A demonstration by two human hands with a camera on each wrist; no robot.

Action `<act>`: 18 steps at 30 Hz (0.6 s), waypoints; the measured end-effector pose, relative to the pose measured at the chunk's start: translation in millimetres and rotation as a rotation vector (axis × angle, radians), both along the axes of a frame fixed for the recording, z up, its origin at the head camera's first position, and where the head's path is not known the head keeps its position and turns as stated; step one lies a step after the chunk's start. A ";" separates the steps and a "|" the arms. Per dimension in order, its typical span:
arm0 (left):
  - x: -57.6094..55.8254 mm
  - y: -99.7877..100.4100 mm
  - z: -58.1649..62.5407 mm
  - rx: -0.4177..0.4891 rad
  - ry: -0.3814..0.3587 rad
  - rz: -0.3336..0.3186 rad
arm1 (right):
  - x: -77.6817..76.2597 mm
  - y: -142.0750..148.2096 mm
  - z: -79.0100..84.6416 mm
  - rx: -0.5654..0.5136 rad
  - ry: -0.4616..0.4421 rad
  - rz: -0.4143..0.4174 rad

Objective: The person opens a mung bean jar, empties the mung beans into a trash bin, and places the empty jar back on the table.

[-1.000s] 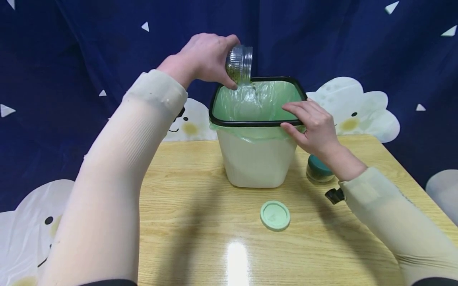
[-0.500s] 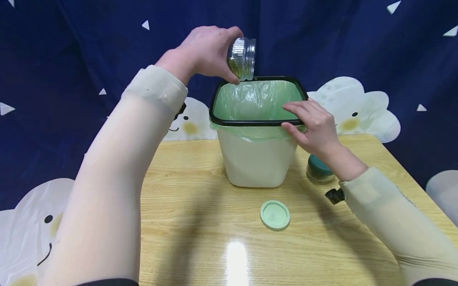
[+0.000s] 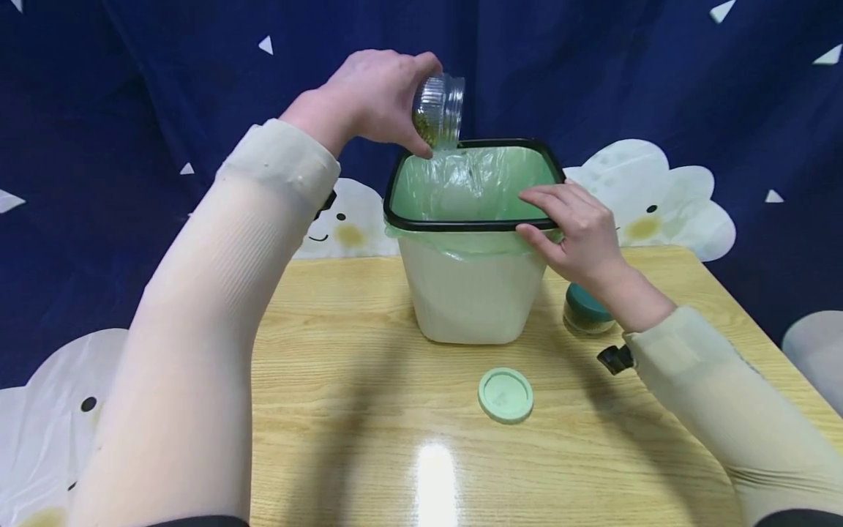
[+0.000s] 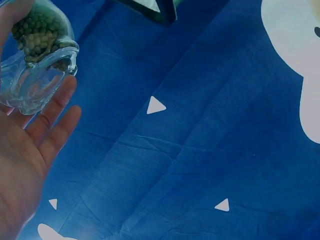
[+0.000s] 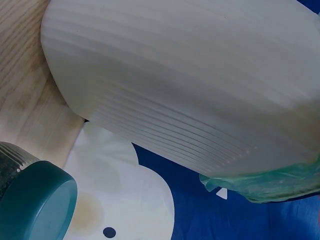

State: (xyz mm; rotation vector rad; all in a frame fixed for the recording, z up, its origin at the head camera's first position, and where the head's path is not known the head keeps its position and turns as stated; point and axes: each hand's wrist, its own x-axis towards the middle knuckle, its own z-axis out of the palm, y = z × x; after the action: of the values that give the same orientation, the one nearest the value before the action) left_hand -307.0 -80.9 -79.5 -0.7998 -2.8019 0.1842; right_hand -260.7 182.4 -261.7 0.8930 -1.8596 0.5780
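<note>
Lowered leftward: clear ribbed jar [image 3: 437, 104], left hand [image 3: 375, 95] gripping, green granules [image 4: 38, 34] unemptied; right hand [image 3: 582, 233] grips white plastic bin [image 3: 473, 293].

Indoors, kind unclear: cloud-print curtain [image 3: 579, 66], wooden table [image 3: 553, 461].

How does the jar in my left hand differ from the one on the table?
The held jar is uncovered; the lidded jar has a teal lid. The held jar is tipped sideways, while the lidded jar stands upright. The left hand grips the held jar aloft; the lidded jar rests on the table. Both look see-through.
</note>
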 end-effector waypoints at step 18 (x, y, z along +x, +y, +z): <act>-1.1 -3.7 -1.2 -0.006 0.005 0.001 | -4.4 0.9 -2.3 0.028 0.006 -0.001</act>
State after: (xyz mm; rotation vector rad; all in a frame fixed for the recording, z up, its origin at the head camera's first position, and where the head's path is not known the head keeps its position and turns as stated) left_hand -308.2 -84.6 -80.7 -0.7988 -2.7981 0.1949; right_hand -265.1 183.3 -264.0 0.9115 -1.8667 0.5497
